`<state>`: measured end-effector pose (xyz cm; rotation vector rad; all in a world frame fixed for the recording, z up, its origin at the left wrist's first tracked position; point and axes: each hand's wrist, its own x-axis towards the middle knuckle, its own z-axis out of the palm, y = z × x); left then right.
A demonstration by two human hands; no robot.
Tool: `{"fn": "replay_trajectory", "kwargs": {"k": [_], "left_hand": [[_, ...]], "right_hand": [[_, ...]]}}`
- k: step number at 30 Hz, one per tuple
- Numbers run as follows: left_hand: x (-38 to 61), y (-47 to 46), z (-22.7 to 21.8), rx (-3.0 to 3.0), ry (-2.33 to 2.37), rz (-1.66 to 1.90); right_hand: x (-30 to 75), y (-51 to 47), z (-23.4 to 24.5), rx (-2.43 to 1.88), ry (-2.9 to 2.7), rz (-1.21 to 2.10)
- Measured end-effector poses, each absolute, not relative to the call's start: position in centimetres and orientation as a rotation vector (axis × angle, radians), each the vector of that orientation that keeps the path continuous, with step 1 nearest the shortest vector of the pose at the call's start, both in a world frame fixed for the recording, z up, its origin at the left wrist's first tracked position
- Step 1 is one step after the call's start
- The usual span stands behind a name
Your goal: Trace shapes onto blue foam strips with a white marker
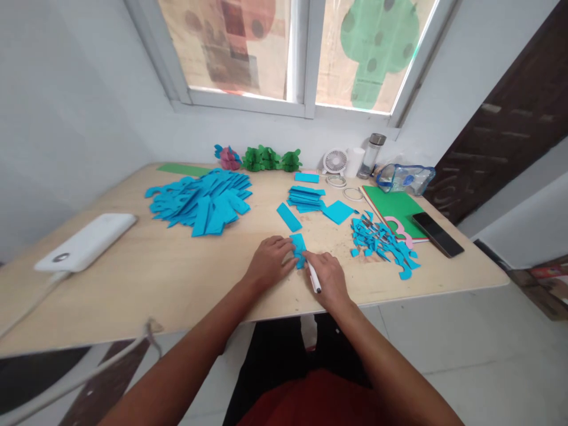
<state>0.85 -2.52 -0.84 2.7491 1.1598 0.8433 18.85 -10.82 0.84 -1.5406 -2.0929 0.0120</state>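
Note:
My left hand [270, 261] rests on the wooden table [177, 278], its fingers pressing down the left edge of a small blue paper strip [298, 245]. My right hand [327, 277] is closed around a white pen [313, 278], with its tip held at the strip's lower right. Another blue strip [289, 216] lies just beyond them.
A big heap of blue strips [202, 200] lies at the far left, a stack of blue sheets [306, 199] in the middle, blue offcuts [384, 242] at the right. A white power bank [86, 241], green paper [396, 207], a phone [437, 234], a small fan [335, 161] and a bottle [370, 155] are around.

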Motion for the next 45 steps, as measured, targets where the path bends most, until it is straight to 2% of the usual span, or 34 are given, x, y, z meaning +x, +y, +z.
{"fn": "replay_trajectory", "kwargs": {"k": [11,20,25,29,45], "left_hand": [[0.9,-2.9,-0.4,2.790,1.181,0.839],[0.8,-3.2,0.1,2.742,1.197,0.852],[0.6,-2.9,0.5,2.700,1.200,0.803],[0.4,-2.9,0.4,2.706,1.207,0.834],[-0.1,-2.8,0.5,2.637,1.154,0.847]], "right_hand": [[19.0,-10.8,1.0,-1.561,-2.039,0.125],[19.7,-5.9,1.5,-1.275,-1.636,0.649],[18.6,-3.5,0.2,-1.253,-1.492,0.805],[18.4,-3.7,-0.6,-1.236,-1.489,0.831],[18.0,-4.9,1.5,-1.290,-1.694,0.671]]}}
